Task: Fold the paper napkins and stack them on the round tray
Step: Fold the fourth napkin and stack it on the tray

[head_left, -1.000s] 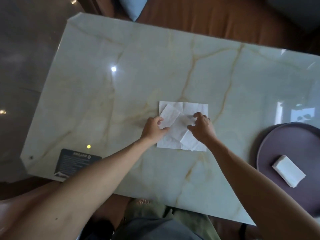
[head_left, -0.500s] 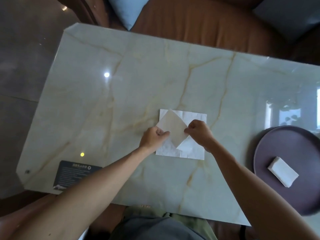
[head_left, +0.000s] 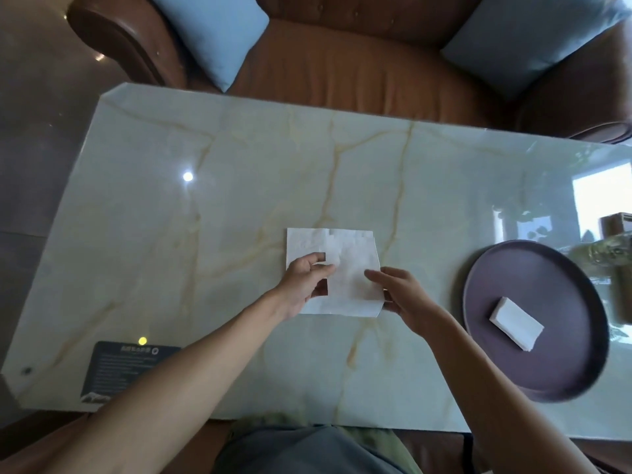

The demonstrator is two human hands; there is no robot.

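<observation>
Marble tabletop (head_left: 205, 234) carries all items. Round tray (head_left: 561, 289) at right, one folded napkin (head_left: 516, 323) on it. Open napkin (head_left: 345, 268) at centre, partly lifted. Left hand (head_left: 302, 285) pinches left flap; right hand (head_left: 402, 299) grips right edge.

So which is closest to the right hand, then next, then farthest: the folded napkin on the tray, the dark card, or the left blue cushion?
1. Folded white napkin, on the round tray, right.
2. Dark rectangular card, near-left table corner.
3. Left light-blue cushion, on the far sofa.
</observation>
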